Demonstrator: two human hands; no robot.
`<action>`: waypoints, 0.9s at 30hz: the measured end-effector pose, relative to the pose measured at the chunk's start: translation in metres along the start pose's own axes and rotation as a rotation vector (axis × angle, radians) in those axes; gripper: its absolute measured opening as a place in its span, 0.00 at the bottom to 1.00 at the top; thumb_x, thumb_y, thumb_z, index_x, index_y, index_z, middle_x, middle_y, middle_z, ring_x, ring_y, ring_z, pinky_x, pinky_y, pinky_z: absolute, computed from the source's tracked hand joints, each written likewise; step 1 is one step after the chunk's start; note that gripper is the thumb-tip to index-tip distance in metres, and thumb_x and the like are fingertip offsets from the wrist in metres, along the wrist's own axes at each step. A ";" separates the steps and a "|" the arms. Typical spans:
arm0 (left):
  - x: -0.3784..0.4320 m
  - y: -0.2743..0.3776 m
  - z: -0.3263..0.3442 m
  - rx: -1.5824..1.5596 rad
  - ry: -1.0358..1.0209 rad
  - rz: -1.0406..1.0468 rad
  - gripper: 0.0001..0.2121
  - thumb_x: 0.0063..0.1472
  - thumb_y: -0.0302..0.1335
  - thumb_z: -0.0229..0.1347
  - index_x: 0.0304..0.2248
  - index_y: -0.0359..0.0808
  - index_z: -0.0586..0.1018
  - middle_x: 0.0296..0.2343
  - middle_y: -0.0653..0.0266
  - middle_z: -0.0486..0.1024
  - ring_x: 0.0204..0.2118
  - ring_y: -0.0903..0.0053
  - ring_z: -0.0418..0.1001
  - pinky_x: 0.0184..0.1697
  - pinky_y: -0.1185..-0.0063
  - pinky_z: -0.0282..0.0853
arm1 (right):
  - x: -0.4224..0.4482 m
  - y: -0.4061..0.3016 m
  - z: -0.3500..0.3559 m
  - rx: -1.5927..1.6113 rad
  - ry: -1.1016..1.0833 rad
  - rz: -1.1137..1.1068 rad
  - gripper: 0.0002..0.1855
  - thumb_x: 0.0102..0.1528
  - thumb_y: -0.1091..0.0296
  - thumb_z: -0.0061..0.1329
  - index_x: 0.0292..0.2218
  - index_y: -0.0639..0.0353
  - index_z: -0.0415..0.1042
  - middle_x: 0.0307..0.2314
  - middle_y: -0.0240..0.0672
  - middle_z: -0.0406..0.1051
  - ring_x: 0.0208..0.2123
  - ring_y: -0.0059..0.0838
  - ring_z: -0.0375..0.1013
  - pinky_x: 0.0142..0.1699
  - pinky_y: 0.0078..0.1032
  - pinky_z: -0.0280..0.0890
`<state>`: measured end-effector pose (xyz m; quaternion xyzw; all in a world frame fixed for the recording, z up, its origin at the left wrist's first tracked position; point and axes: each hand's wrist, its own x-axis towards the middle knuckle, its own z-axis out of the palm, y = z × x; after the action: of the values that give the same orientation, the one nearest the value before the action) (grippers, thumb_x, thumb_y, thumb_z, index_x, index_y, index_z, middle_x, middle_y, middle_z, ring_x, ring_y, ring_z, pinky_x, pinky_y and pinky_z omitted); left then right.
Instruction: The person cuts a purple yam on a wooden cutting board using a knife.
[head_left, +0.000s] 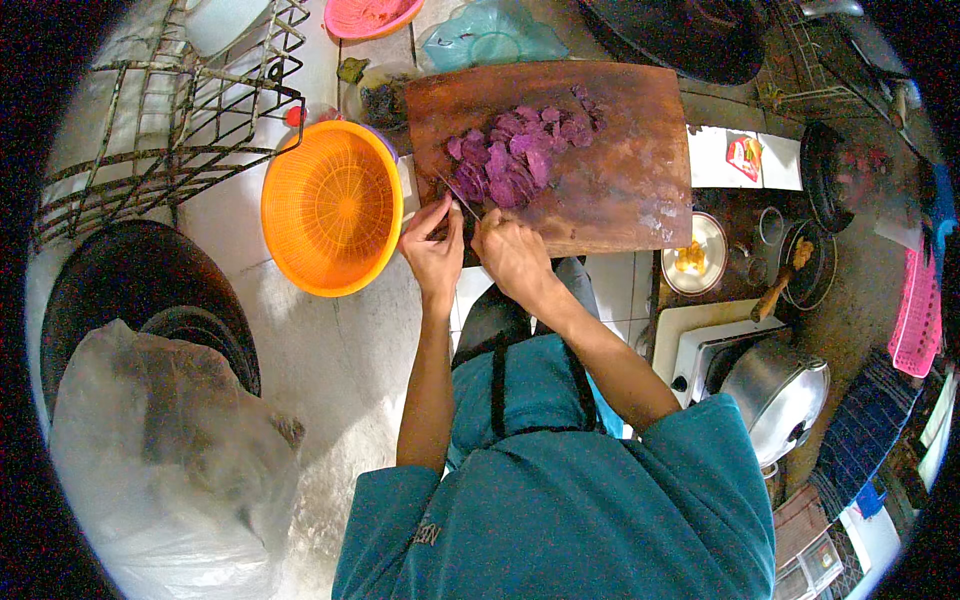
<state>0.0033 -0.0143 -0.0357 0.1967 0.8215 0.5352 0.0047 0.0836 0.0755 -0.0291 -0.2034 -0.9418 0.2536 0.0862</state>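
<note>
On a wooden cutting board (615, 172) lies a spread of thin purple slices (517, 157), likely of a root vegetable. My right hand (514, 251) is closed around the handle of a knife (457, 193), whose blade points up and left over the board's near left edge. Close by on the left, my left hand (439, 244) has its thumb and fingers pinched near the blade; whether something small is between them cannot be told. An orange plastic colander (337, 210) stands left of my left hand.
A wire rack (172, 142) rises at upper left, above a large dark pan (142, 292) and a plastic bag (172, 465). Right of the board are a plate with yellow pieces (694, 279), a stove (694, 360) and a metal pot (776, 401). A teal dish (495, 41) stands beyond.
</note>
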 end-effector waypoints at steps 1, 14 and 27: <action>0.000 0.001 0.001 -0.002 0.001 -0.002 0.09 0.51 0.19 0.57 0.34 0.28 0.79 0.27 0.56 0.77 0.27 0.78 0.73 0.31 0.81 0.68 | 0.000 0.001 -0.001 0.004 -0.014 -0.012 0.11 0.52 0.68 0.43 0.23 0.66 0.64 0.15 0.50 0.69 0.17 0.46 0.72 0.21 0.38 0.67; 0.000 -0.004 0.002 -0.033 0.008 0.046 0.10 0.50 0.18 0.57 0.34 0.29 0.80 0.26 0.56 0.76 0.27 0.76 0.72 0.33 0.79 0.67 | 0.005 0.002 -0.012 0.001 -0.080 0.000 0.11 0.52 0.68 0.42 0.23 0.66 0.64 0.16 0.51 0.69 0.18 0.47 0.72 0.22 0.37 0.68; -0.003 -0.001 0.001 -0.012 0.001 0.015 0.09 0.51 0.20 0.58 0.34 0.30 0.80 0.27 0.58 0.77 0.24 0.82 0.71 0.26 0.84 0.67 | 0.011 0.001 -0.014 -0.039 -0.249 0.005 0.10 0.51 0.67 0.43 0.25 0.65 0.70 0.21 0.49 0.72 0.24 0.45 0.75 0.27 0.37 0.71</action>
<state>0.0058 -0.0142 -0.0376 0.2025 0.8167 0.5404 0.0017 0.0779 0.0871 -0.0169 -0.1744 -0.9495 0.2585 -0.0359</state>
